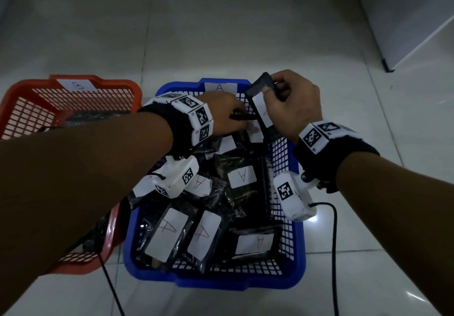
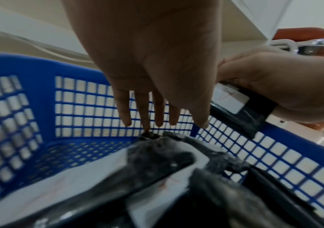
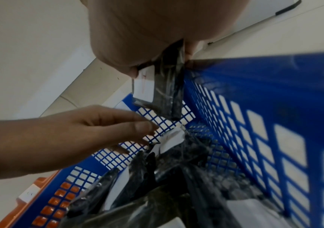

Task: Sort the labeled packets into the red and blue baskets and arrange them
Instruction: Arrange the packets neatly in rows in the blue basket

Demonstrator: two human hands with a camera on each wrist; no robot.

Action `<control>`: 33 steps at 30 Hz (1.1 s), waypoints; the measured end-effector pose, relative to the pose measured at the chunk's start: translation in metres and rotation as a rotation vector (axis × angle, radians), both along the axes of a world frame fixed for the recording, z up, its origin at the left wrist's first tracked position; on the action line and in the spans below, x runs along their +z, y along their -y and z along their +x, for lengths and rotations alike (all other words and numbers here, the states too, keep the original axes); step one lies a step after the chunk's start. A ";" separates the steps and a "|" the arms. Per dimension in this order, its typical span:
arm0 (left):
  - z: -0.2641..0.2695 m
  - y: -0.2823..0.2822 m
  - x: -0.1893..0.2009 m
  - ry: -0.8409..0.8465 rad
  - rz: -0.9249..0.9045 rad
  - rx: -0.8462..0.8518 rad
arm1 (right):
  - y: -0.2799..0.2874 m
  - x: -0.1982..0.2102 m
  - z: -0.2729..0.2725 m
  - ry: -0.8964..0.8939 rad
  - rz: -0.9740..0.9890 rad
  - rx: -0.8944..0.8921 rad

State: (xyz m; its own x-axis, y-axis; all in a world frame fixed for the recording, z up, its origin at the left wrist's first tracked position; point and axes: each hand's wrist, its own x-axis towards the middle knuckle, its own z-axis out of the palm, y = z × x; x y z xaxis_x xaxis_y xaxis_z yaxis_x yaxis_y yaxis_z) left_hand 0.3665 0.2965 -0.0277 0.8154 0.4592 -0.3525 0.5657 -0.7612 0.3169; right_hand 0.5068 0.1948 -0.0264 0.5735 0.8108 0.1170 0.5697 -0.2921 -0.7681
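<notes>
- The right hand (image 1: 292, 105) has its grip clamped on a black packet (image 1: 261, 104), thumb on the white label and fingers curled behind its upper end; the right wrist view shows the same pinch at the packet's top edge (image 3: 166, 80).
- That packet is held upright, slightly tilted, over the far right corner of the blue basket (image 1: 216, 283), its lower end down inside the basket wall.
- The left hand (image 1: 226, 116) reaches into the far end of the blue basket just left of the held packet; its fingers (image 2: 143, 111) are straight and spread, pointing down at the packets below, and grip nothing. One fingertip seems to touch the top of a packet, but the blur leaves that unsure.
- Inside the blue basket lies a loose pile of black packets (image 1: 242, 178) with white labels, several marked "A" in red.
- A white tag reading "A" (image 1: 220, 87) sits on the blue basket's far rim.
- The red basket (image 1: 22, 109) stands touching the blue basket's left side, with a white tag (image 1: 76, 85) on its far rim and dark packets (image 1: 98, 116) inside.
- Both baskets stand on a pale tiled floor (image 1: 221, 20).
- A black cable (image 1: 334, 254) runs across the floor just right of the blue basket.
</notes>
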 end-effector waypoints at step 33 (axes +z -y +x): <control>-0.019 0.005 0.030 -0.182 -0.285 0.167 | -0.021 0.011 -0.010 0.206 -0.404 0.517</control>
